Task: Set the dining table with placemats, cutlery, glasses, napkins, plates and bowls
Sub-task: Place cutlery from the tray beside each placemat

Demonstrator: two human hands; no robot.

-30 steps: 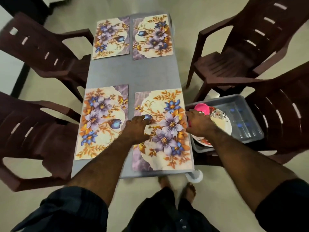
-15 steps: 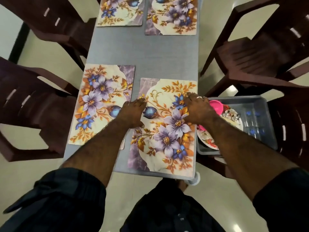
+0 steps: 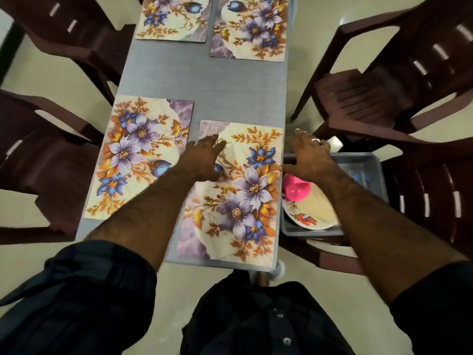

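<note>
Several floral placemats lie on the grey table (image 3: 230,93). The near right placemat (image 3: 238,201) sits at the table's front right corner. My left hand (image 3: 204,160) rests flat on that placemat's upper left part, fingers straight. My right hand (image 3: 311,158) hovers off the table's right edge, fingers spread, above a grey tub (image 3: 368,162). Inside the tub are a pink bowl (image 3: 297,190) and a cream plate (image 3: 314,211) with a red leaf print. The near left placemat (image 3: 138,155) lies beside my left forearm. Two more placemats (image 3: 174,19) (image 3: 253,29) lie at the far end.
Dark brown plastic chairs stand around the table: two on the left (image 3: 33,160) (image 3: 76,29), one at the far right (image 3: 399,73). Another chair (image 3: 435,196) at the near right carries the tub. The floor is pale and glossy.
My right hand has left the near right placemat and moved right, over the tub. My left hand has slid up the placemat. The view has dipped closer to the table.
</note>
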